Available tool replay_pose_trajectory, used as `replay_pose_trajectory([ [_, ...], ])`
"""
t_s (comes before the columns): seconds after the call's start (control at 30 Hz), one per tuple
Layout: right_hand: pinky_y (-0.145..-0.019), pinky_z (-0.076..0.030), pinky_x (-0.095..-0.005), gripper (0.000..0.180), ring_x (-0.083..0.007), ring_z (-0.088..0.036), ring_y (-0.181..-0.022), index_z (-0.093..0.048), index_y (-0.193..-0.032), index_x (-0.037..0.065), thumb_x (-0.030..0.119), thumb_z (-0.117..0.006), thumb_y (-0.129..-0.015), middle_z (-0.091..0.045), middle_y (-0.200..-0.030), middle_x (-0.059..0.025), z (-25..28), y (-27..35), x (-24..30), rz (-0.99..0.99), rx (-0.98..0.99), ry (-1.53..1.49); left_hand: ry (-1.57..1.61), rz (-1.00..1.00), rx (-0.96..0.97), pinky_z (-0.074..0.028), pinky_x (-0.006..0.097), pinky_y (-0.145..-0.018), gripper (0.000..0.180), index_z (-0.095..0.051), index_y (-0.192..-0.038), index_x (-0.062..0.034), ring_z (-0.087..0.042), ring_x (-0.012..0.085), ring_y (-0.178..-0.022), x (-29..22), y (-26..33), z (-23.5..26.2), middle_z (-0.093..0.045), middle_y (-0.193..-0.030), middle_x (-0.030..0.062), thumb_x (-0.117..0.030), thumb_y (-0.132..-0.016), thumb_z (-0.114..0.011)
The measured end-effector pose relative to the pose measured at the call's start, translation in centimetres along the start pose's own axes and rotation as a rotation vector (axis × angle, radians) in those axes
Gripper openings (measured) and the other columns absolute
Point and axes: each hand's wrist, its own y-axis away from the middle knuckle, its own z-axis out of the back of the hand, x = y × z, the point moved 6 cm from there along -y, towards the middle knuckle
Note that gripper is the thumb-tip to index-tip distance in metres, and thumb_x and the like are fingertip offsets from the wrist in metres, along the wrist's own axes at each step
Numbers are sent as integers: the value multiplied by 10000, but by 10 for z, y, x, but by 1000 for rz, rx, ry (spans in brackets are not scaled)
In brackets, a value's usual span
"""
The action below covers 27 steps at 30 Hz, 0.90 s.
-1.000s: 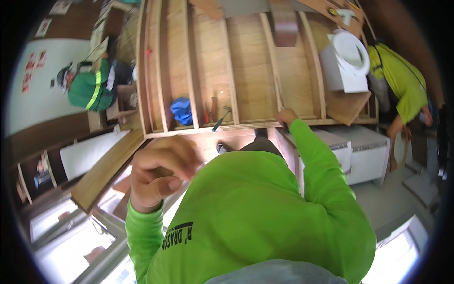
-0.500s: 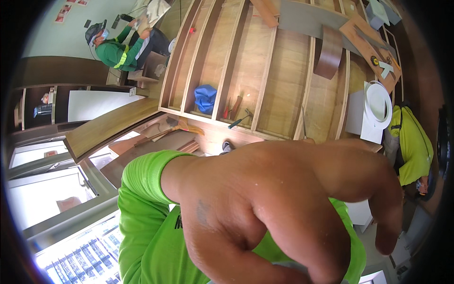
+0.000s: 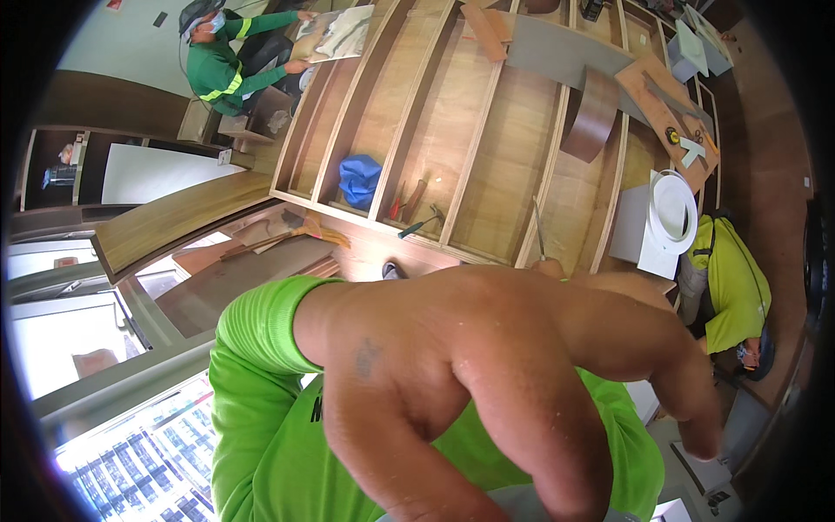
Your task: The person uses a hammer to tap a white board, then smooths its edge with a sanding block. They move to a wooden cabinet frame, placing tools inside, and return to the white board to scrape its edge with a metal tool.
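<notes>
My left hand [image 3: 470, 365] fills the lower middle, very close to the camera, coming out of a bright green sleeve [image 3: 261, 326]. Its fingers are spread apart and bent downward, with nothing visible between them; some tips run past the lower edge. Behind it, a small part of my right hand [image 3: 548, 268] shows, closed around a thin metal tool [image 3: 538, 228] whose shaft points up over the wooden frame. The rest of that hand is hidden. Beyond lies the large wooden frame [image 3: 496, 165] with parallel slats. A hammer [image 3: 421, 223] and a blue cloth bundle [image 3: 359, 180] rest in its near bays.
A person in green [image 3: 217, 74] sits at the far left, holding a patterned sheet [image 3: 335, 35]. Another person in yellow [image 3: 735, 283] bends down at the right. White rings [image 3: 672, 213], a curved brown panel [image 3: 593, 117] and a tape measure [image 3: 672, 136] lie on the frame's right side.
The view has shifted, so the frame sits further left. The seated person has lowered and spread the patterned sheet. My left hand stays before the camera; more of the thin tool shows.
</notes>
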Motion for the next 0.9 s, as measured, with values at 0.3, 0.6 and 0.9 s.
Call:
replay_pose_trajectory([
  [0.3,-615,-554,-410,235,-308,-681,-618,-716,-809,-14,221,-702,-821,-692,-704,-152,-24,3,4,287,-205,573,-76,-41,7,-413,466,-1024,459,-634,-1181,0,-547,380,-1200,-13,4,0,-578,-1241,235,-354,-897,-705],
  [0.6,-727,-541,-406,323,-308,-674,-776,-667,-1042,-80,190,-669,-865,-718,-895,-167,-27,6,25,208,-49,429,-113,-36,38,-397,478,-1054,534,-602,-1263,15,-526,402,-1244,-22,11,5,-552,-1309,258,-371,-907,-696],
  [0.9,-666,-540,-408,275,-303,-671,-691,-712,-898,-36,230,-678,-838,-716,-797,-140,-8,19,20,290,-44,538,-103,49,95,-381,490,-1084,611,-570,-1346,30,-505,425,-1289,-26,21,23,-525,-1376,282,-388,-916,-688],
])
